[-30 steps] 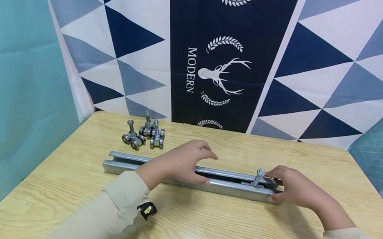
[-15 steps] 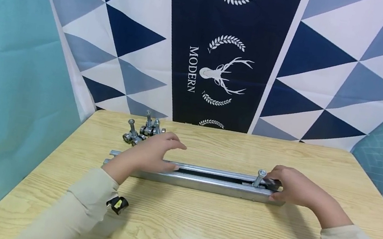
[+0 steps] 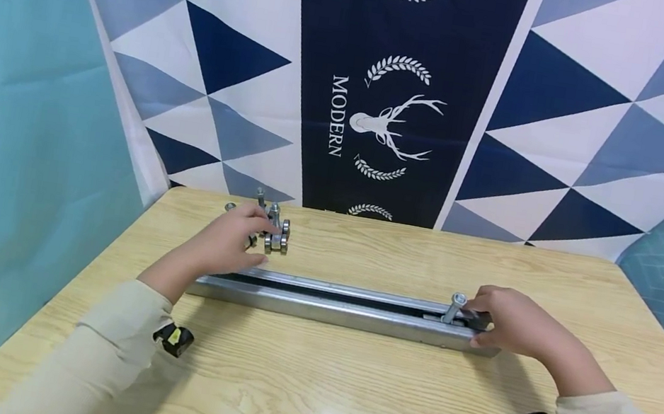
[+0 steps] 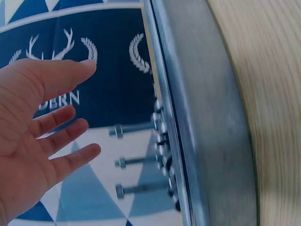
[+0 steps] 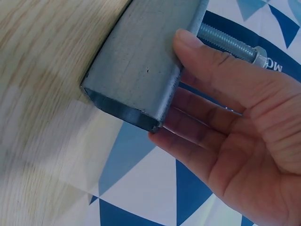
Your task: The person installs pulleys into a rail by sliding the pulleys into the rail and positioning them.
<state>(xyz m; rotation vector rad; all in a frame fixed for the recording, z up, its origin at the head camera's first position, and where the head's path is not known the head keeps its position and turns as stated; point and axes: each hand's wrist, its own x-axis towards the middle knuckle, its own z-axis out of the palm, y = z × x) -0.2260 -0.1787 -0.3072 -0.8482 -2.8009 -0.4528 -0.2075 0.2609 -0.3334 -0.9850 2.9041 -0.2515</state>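
Observation:
A long steel channel rail [image 3: 342,313] with a slot along its top lies across the table. My right hand [image 3: 511,321] grips its right end, thumb on the near wall and fingers at the far side. Just left of that hand, a bolt [image 3: 455,307] stands up out of the slot; in the right wrist view its thread [image 5: 225,40] shows behind the thumb. My left hand [image 3: 229,238] is over the rail's left part, fingers spread and holding nothing. Beyond it are several roller trolleys [image 3: 277,240] with upright bolts, partly hidden by the hand.
The wooden table [image 3: 274,377] reaches back to a patterned cloth [image 3: 386,101] that hangs behind it. A teal sheet [image 3: 29,119] hangs along the left side. Each sleeve carries a small black wrist camera [image 3: 173,338].
My left hand has moved left and away from me, from over the rail's middle to near the roller trolleys. My right hand has stayed on the rail's right end.

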